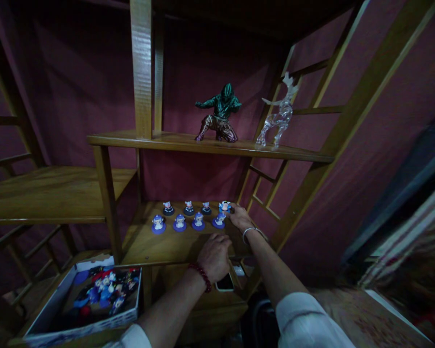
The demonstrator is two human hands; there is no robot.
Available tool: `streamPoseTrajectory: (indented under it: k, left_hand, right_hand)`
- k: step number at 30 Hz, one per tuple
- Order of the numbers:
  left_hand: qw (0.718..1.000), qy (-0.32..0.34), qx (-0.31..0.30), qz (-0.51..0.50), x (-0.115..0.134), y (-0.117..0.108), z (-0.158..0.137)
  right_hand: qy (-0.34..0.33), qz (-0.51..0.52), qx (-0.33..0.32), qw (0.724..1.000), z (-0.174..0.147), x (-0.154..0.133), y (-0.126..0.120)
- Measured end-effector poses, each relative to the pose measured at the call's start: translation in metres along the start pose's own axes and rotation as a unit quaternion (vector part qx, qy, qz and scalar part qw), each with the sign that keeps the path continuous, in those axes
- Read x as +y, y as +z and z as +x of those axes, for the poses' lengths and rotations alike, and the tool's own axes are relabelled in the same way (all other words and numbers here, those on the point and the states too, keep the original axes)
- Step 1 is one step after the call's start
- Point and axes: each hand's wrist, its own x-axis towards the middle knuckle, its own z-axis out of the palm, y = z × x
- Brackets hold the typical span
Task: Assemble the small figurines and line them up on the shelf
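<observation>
On the lower wooden shelf, small figurines stand in two rows. My right hand reaches to the right end of the back row, its fingertips closed at the side of a blue-and-white figurine. Just in front of that one stands a purple-haired figurine on a round purple base, matching several others in the front row, such as this figurine. Dark-based figurines fill the rest of the back row. My left hand is at the shelf's front edge, fingers curled and pressed together; its palm is hidden.
A white-sided box holding a jumble of figurines sits low on the left. On the upper shelf are a green-and-bronze crouching statue and a clear deer ornament. Below my left hand lies a phone. A slanted wooden post borders the right side.
</observation>
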Motion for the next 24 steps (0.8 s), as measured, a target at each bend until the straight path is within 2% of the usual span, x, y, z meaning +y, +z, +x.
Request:
streamPoseTrajectory:
  k: [12, 24]
  left_hand:
    - [1.000, -0.003, 0.004, 0.003, -0.0011, 0.0017, -0.0002]
    - [1.000, -0.005, -0.006, -0.001, 0.0006, -0.0017, -0.0004]
  right_hand:
    - [0.016, 0.018, -0.012, 1.000, 0.0016, 0.0038, 0.0032]
    - [-0.001, 0.025, -0.002, 1.000, 0.0003, 0.0060, 0.0011]
